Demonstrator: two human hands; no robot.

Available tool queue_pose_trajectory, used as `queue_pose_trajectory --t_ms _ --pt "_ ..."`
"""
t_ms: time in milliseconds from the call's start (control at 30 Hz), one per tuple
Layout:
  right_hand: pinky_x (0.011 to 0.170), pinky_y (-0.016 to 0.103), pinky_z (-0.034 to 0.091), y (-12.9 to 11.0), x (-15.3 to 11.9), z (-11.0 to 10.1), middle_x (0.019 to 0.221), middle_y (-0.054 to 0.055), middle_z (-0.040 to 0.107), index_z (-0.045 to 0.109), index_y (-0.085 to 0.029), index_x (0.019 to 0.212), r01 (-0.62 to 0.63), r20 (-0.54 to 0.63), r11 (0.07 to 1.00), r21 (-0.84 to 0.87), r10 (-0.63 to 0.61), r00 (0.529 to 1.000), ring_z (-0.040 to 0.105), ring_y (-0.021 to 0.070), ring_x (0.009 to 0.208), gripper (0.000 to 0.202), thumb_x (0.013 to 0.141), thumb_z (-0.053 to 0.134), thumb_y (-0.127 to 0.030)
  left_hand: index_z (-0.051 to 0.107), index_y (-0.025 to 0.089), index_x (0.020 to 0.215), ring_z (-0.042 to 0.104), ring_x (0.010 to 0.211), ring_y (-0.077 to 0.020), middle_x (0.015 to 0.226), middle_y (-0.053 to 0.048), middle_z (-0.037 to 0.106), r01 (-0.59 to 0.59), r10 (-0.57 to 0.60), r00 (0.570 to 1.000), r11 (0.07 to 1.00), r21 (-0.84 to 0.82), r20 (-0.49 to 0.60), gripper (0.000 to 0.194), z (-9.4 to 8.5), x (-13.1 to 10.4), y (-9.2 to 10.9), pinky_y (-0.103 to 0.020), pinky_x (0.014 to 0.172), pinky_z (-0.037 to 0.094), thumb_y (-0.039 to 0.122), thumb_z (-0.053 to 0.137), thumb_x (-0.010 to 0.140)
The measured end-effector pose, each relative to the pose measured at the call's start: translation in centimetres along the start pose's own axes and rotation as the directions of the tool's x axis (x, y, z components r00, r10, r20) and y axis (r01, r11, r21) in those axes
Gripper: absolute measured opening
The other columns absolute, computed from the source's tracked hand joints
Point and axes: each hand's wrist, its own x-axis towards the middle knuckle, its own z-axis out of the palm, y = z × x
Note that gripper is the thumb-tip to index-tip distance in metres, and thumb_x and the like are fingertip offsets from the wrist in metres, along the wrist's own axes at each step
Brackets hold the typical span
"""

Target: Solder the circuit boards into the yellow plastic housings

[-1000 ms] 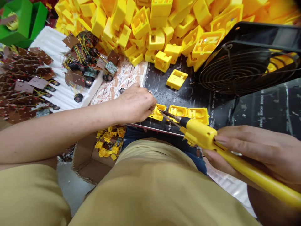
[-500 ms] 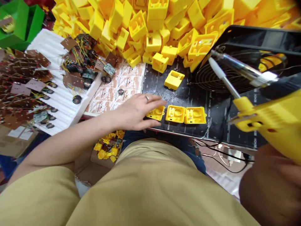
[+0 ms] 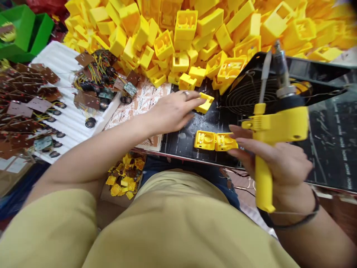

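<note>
My left hand (image 3: 180, 111) has its fingers stretched out and apart, the fingertips at a loose yellow plastic casing (image 3: 206, 105) on the black board. My right hand (image 3: 287, 163) is wrapped round a yellow soldering gun (image 3: 281, 124), its metal tip and white feed tube pointing up and away. The thumb and a finger of that hand reach to a yellow casing (image 3: 224, 142), which sits slightly tilted. Beside it on the left lies another open yellow casing (image 3: 205, 140), hollow side up, with a speaker grille inside.
Yellow casings (image 3: 185, 24) are heaped at the back. A black fan (image 3: 251, 96) stands at right. On the left, white foam (image 3: 67, 93) bears brown circuit boards (image 3: 86, 98) with wires and speakers. Below the table edge is a box with yellow parts (image 3: 125, 178). Green bins (image 3: 19, 33) stand far left.
My left hand has moved up from the row to the loose casing. The row's leftmost casing no longer shows. My right hand brought the soldering gun left, over the table, its tip now upward.
</note>
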Motion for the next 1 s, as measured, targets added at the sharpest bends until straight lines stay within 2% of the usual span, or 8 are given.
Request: queue_pose_trajectory --t_ms 133,233,333,433,600,733,867,1000 --pt "0.089 0.039 0.062 0.7 0.9 0.5 0.133 0.009 0.065 0.056 -0.028 0.124 0.202 0.007 0.976 0.08 -0.203 0.979 0.069 0.0267 0.111 0.048 0.084 0.08 -0.03 0.051 0.017 0.143 0.043 0.141 -0.0311 0.15 -0.017 0.049 0.068 -0.067 0.998 0.996 -0.052 0.012 0.047 2.3 5.4 -0.1 -0.048 0.116 0.036 0.024 0.047 0.097" --pt "0.09 0.042 0.062 1.6 0.7 0.5 0.128 0.009 0.067 0.054 -0.026 0.121 0.221 0.073 0.968 0.12 -0.231 0.97 0.068 0.028 0.115 0.047 0.083 0.08 -0.034 0.058 0.018 0.135 0.057 0.124 -0.0259 0.134 -0.013 0.063 0.135 -0.135 0.991 0.965 -0.224 0.019 0.042 0.5 4.2 -0.6 -0.043 0.108 0.044 0.035 0.047 0.098" --pt "0.088 0.041 0.061 2.0 0.7 1.0 0.118 0.009 0.07 0.054 -0.022 0.119 0.257 0.114 0.959 0.12 -0.27 0.956 0.07 0.0274 0.109 0.05 0.082 0.081 -0.039 0.066 0.016 0.114 0.067 0.093 -0.0181 0.103 -0.006 0.073 0.27 -0.181 0.95 0.883 -0.384 0.253 0.045 -2.2 1.8 -1.1 -0.03 0.083 0.053 0.047 0.035 0.1" --pt "0.088 0.04 0.06 1.3 1.4 1.9 0.108 0.006 0.072 0.055 -0.022 0.12 0.299 0.137 0.945 0.131 -0.316 0.939 0.072 0.0241 0.098 0.041 0.088 0.075 -0.04 0.069 0.016 0.091 0.068 0.08 -0.0183 0.089 -0.006 0.074 0.409 -0.256 0.857 0.866 -0.287 0.447 0.064 -3.5 0.2 -1.1 -0.028 0.071 0.05 0.06 0.024 0.1" --pt "0.07 0.031 0.057 0.4 2.1 2.9 0.096 0.001 0.073 0.055 -0.026 0.118 0.309 0.164 0.947 0.091 -0.321 0.933 0.072 0.0197 0.084 0.027 0.093 0.067 -0.024 0.071 0.015 0.11 0.069 0.095 -0.029 0.1 -0.015 0.073 0.519 -0.538 0.84 0.835 0.185 0.071 0.07 -3.3 -2.5 -0.2 -0.037 0.081 0.05 0.072 0.033 0.095" --pt "0.089 0.039 0.059 0.9 1.5 3.2 0.107 0.006 0.074 0.052 -0.025 0.128 0.325 0.168 0.939 0.114 -0.341 0.925 0.072 0.0246 0.097 0.046 0.088 0.074 -0.027 0.063 0.015 0.132 0.063 0.111 -0.0309 0.128 -0.019 0.066 0.373 -0.374 0.927 0.911 0.175 -0.031 0.069 -1.7 -5.1 0.9 -0.04 0.09 0.051 0.069 0.052 0.09" --pt "0.072 0.036 0.059 0.9 1.2 3.9 0.1 0.006 0.075 0.053 -0.027 0.13 0.318 0.128 0.946 0.059 -0.323 0.938 0.073 0.0257 0.081 0.05 0.086 0.076 -0.023 0.065 0.017 0.128 0.063 0.111 -0.024 0.128 -0.014 0.066 0.203 -0.202 0.978 0.979 0.009 -0.059 0.038 0.8 -5.8 1.6 -0.037 0.097 0.05 0.037 0.053 0.098" --pt "0.074 0.03 0.059 0.3 2.1 4.2 0.102 0.005 0.075 0.055 -0.027 0.129 0.347 0.123 0.936 0.054 -0.351 0.928 0.074 0.0225 0.083 0.049 0.086 0.076 -0.02 0.053 0.014 0.142 0.061 0.118 -0.022 0.139 -0.013 0.062 -0.052 0.047 0.998 0.992 -0.112 -0.048 0.047 1.4 -5.7 1.8 -0.034 0.101 0.047 0.034 0.05 0.1"
